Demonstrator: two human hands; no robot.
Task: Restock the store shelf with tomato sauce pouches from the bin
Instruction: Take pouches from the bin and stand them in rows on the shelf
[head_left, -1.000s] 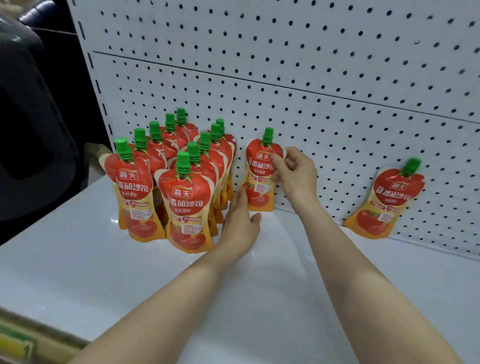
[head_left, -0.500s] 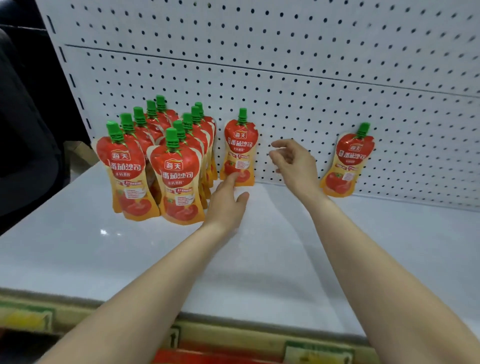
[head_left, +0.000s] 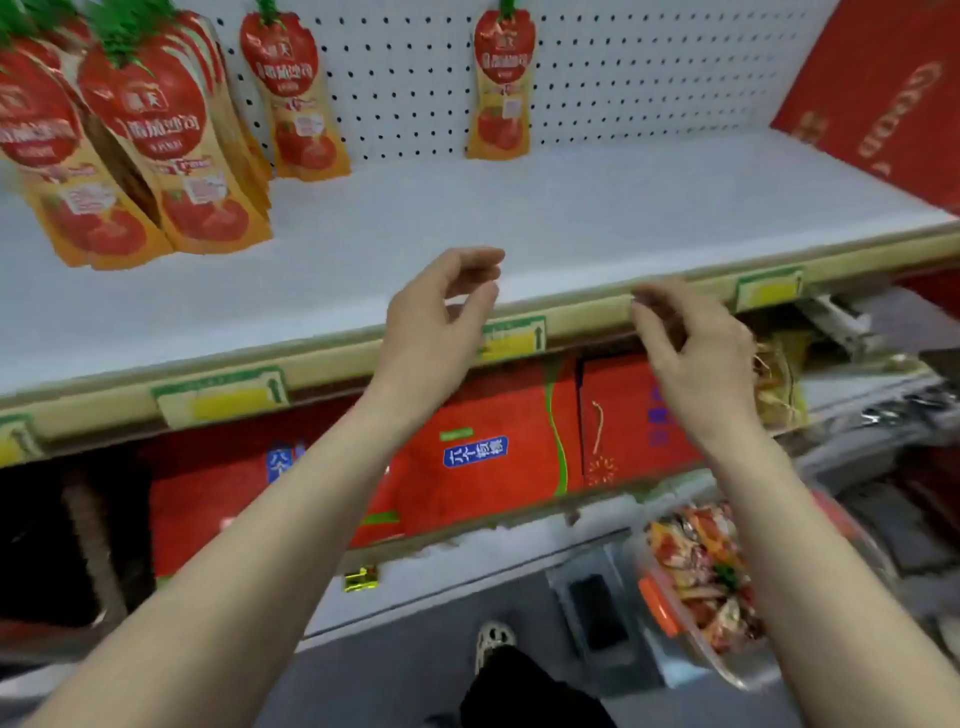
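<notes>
Red and orange tomato sauce pouches with green caps stand on the white shelf (head_left: 597, 208). A packed group (head_left: 156, 140) fills the left. One pouch (head_left: 298, 104) stands just right of it, and another pouch (head_left: 501, 88) leans on the pegboard further right. A clear bin (head_left: 727, 587) with more pouches sits low at the right, partly hidden by my right forearm. My left hand (head_left: 436, 327) hovers over the shelf's front edge, fingers loosely curled and empty. My right hand (head_left: 696, 353) is in front of the edge, empty, fingers apart.
Yellow price tags (head_left: 511, 338) line the shelf's front rail. Red boxes (head_left: 483, 452) fill the shelf below. A red carton (head_left: 883, 88) stands at the upper shelf's right end. A shoe (head_left: 493, 642) shows on the grey floor beside the bin.
Both hands have pulled back from the pouches at the pegboard to the shelf's front edge. The view has tipped down, so the lower shelf, floor and bin now show.
</notes>
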